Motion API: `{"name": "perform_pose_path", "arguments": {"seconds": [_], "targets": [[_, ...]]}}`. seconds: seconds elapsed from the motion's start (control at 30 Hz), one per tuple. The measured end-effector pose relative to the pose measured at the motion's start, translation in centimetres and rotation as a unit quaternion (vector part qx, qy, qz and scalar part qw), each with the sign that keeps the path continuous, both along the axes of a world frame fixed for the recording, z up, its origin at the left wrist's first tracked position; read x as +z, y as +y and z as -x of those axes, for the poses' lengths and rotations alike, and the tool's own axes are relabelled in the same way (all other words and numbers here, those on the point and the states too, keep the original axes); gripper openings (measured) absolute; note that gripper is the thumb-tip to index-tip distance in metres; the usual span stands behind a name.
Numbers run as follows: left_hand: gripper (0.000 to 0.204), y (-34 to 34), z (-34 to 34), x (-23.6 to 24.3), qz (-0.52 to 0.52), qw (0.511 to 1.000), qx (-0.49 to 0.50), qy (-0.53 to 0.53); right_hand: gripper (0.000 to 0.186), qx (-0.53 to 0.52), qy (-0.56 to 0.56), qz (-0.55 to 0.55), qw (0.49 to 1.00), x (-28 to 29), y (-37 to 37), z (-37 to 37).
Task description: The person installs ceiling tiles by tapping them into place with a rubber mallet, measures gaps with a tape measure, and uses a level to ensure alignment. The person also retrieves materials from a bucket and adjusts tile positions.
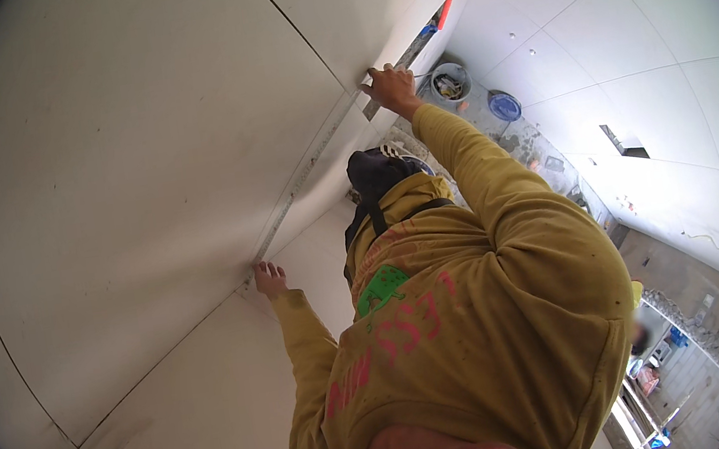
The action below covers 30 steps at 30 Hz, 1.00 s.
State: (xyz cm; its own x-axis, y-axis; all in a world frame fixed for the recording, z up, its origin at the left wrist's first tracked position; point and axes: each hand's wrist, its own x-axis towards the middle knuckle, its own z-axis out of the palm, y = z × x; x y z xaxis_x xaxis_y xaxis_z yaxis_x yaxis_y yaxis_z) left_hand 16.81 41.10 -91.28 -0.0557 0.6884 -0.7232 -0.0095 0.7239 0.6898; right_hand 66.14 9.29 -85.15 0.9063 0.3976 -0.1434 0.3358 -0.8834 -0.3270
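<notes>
A long, narrow, pale strip [305, 175] with grey smears along its face runs slantwise against the large off-white wall panels [147, 153]. At its lower left end, my left hand [271, 278] has bent fingers against it. My right hand [394, 89] grips around its upper right end, thumb and fingers curled; the fingertips are partly hidden. Just beyond that hand, a slot-like opening [419, 43] cuts the wall, with a red and blue piece [443, 14] at its far end. My mustard sleeves reach up to both hands.
Below, near the right-hand wall, stand a round bucket [451, 82] with things inside and a blue round tub [505, 106]. Rubble lies on the floor [525, 146]. The white tiled wall [653, 27] has a rectangular cut-out [624, 141]. Another person, blurred, shows at lower right.
</notes>
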Motion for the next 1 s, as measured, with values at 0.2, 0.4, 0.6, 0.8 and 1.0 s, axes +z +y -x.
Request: {"name": "perform_pose_path", "arguments": {"seconds": [0.2, 0.4, 0.6, 0.8, 1.0], "targets": [[0.037, -0.3, 0.5, 0.2, -0.002, 1.000, -0.008, -0.003, 0.051, -0.012, 0.001, -0.014, 1.000, 0.1, 0.1, 0.4], [0.036, 0.0, 0.3, 0.0, 0.009, 1.000, 0.010, 0.011, 0.052, -0.017, -0.004, -0.030, 0.999, -0.1, 0.0, 0.5], [0.032, 0.3, 0.1, -0.1, 0.011, 1.000, 0.021, 0.011, 0.051, -0.021, -0.003, -0.048, 0.999, -0.3, -0.3, 0.4], [0.031, 0.5, 0.5, -0.7, 0.014, 1.000, 0.024, 0.007, 0.052, -0.020, 0.010, -0.042, 0.999, 0.4, -0.3, 0.6], [0.031, 0.7, 0.6, -1.0, 0.017, 0.999, 0.028, -0.001, 0.052, -0.024, 0.016, -0.047, 0.998, 0.1, -0.3, 0.4]]}}
